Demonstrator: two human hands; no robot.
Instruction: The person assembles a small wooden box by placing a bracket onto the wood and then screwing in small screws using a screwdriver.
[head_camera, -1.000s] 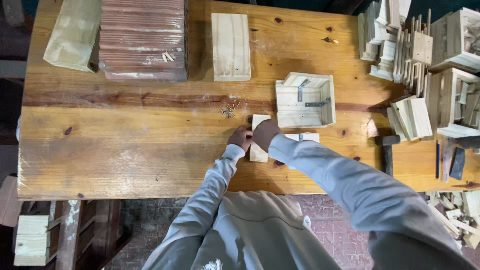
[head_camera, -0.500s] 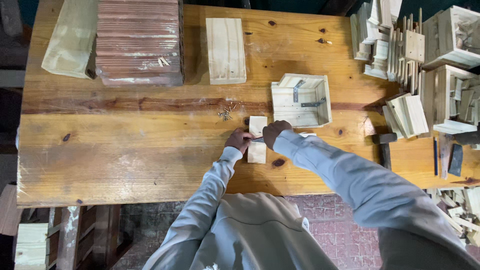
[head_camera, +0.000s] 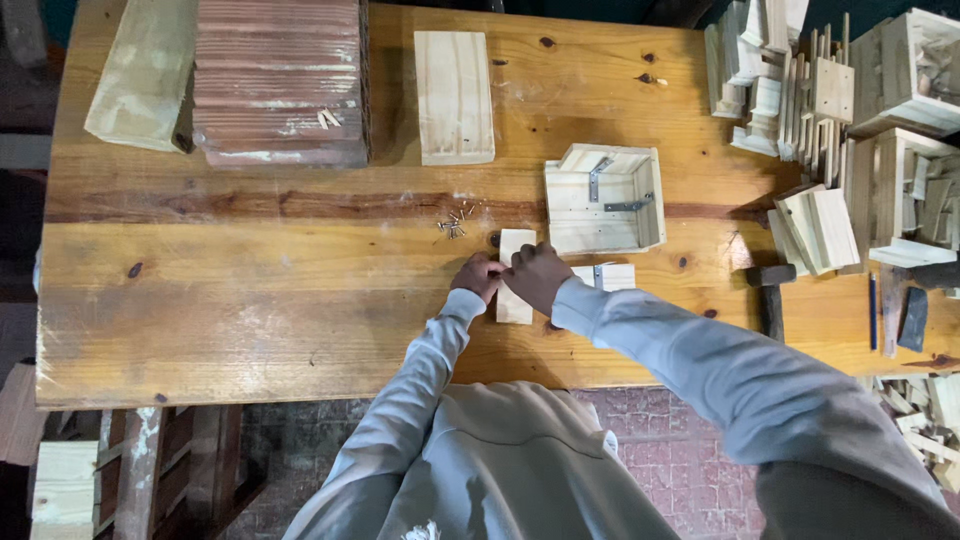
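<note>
While both hands (head_camera: 510, 278) grasp a small wood board (head_camera: 515, 300), scattered nails (head_camera: 452, 225) dot the knotty plank workbench (head_camera: 250, 300)

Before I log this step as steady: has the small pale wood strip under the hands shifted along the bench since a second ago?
No. The wood strip still lies just left of the open wooden box, below the nails.

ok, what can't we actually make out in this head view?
- Middle of the small wooden board: covered by the left hand and right hand; grip unclear.
- Small loose pile of nails or screws: too small to tell which.
- Stacked wooden parts: cut off by the right edge.
- Hammer: handle partly behind the right sleeve.
</note>
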